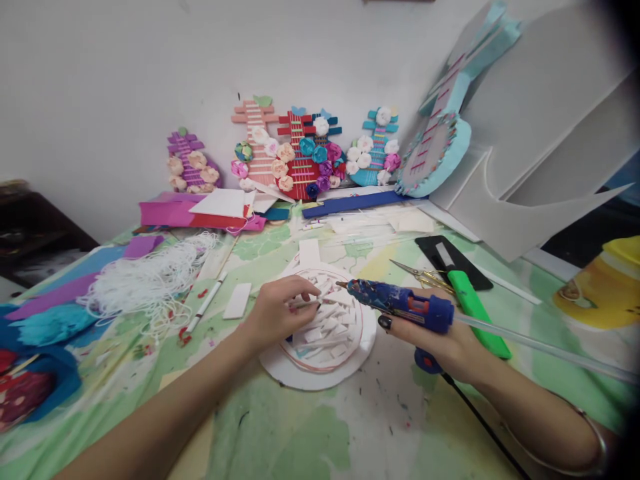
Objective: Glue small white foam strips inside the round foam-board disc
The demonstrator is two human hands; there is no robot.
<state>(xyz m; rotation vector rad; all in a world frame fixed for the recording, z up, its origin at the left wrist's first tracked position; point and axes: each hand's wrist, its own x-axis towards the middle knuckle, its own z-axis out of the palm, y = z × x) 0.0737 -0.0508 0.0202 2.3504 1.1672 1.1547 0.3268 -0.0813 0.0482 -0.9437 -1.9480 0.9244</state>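
Note:
My right hand (450, 343) is wrapped round a blue hot glue gun (400, 300), whose nozzle points left. A long clear glue stick (545, 348) runs out of its back. With bent fingers, my left hand (280, 310) pinches a small white foam strip (324, 288) just left of the nozzle. Below both hands lies a white guitar-shaped board (367, 340) with a rounded body and a short neck. Many small white foam pieces (333, 327) cover its middle inside a raised ring. My left hand hides part of the board.
A green utility knife (475, 310), gold scissors (420, 272) and a black phone-like slab (440, 257) lie at right, near a yellow container (600, 287). White string (150, 287) heaps at left, beside a marker (207, 303). Flower-decorated paper guitars (305, 160) lean on the wall.

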